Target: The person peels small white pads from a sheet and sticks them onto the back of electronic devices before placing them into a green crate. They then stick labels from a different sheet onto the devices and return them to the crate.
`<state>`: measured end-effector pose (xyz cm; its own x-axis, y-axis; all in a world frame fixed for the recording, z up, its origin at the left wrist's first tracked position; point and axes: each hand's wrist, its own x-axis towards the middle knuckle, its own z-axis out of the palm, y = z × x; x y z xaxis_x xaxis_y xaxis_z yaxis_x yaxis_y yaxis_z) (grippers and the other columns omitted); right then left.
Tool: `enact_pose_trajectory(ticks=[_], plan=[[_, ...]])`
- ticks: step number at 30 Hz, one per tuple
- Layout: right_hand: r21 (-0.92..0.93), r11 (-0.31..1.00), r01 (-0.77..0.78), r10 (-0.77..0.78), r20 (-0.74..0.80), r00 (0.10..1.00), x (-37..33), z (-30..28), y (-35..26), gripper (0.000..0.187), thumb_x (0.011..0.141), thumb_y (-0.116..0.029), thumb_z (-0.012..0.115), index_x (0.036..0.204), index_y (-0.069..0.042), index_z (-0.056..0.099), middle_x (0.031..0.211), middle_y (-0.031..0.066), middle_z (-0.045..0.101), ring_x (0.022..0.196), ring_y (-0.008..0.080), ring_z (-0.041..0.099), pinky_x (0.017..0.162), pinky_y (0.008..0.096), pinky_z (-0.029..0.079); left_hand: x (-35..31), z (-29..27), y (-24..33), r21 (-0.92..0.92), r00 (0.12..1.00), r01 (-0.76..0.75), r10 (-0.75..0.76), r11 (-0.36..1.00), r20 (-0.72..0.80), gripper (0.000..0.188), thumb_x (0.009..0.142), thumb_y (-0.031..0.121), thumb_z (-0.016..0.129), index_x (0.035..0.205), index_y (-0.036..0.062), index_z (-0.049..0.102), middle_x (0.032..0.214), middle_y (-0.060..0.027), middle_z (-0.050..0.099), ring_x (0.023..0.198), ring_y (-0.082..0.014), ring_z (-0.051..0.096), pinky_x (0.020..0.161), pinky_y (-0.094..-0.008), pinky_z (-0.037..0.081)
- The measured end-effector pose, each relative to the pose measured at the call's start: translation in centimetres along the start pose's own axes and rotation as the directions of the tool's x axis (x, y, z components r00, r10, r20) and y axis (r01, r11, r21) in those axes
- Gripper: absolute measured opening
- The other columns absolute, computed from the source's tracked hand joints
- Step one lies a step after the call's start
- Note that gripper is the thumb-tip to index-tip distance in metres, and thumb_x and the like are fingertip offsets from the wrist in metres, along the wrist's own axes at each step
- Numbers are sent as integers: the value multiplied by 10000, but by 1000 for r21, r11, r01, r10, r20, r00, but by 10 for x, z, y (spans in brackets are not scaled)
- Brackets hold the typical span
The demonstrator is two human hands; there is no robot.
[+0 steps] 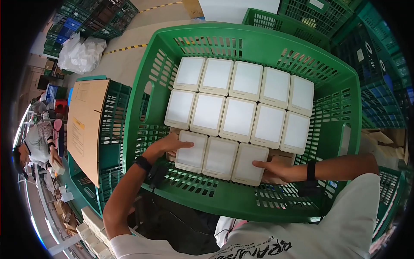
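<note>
Around us stands a deep green basket [246, 29], its slotted walls on every side of our hands and its near wall rising between them and our body. Well to the left of our left hand [166, 144], a brown cardboard panel [84, 129] leans over a green crate [114, 112]; beyond that lie a crumpled plastic bag [82, 56] and striped floor tape [125, 48]. Farther left, a co-worker [39, 142] bends forward. Stacked crates [366, 73] stand well beyond our right hand [278, 168]. Directly ahead of our hands, two rows of five white-faced units [236, 116] lie close against the nearer row of three units [220, 157], leaving little room on that side.

We have that nearer row between our hands, inside the basket. Our left hand is curled around its left end, thumb over the top face; our right hand grips the right end the same way, thumb on the end unit. The lower fingers are partly hidden.

Tiny dark print runs along the units' near edges, too small to read. The cardboard panel carries printed lines and a yellow patch, and our pale shirt [302, 228] has black lettering across the chest.
</note>
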<state>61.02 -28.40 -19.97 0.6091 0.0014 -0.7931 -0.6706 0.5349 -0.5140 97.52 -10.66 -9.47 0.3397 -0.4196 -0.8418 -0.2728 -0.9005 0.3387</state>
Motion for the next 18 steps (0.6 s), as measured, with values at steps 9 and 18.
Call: enact_pose_trajectory(ticks=[9, 18], plan=[[-239, 959, -154, 182, 97, 979, 7, -41, -26, 587, 909, -452, 740, 1211, 37, 624, 962, 83, 689, 695, 113, 603, 599, 239, 511, 19, 12, 4, -195, 994, -92, 77, 976, -83, 751, 753, 409, 854, 1305, -7, 563, 954, -76, 668, 730, -145, 628, 541, -292, 517], [-378, 907, -186, 230, 75, 970, -82, -17, -81, 533, 902, -542, 687, 1010, -20, 706, 758, 27, 624, 609, 78, 556, 519, 223, 438, -50, 15, 10, 41, 994, 18, -13, 999, -111, 818, 754, 354, 856, 1356, -37, 464, 991, -103, 653, 905, -195, 628, 733, -343, 541]])
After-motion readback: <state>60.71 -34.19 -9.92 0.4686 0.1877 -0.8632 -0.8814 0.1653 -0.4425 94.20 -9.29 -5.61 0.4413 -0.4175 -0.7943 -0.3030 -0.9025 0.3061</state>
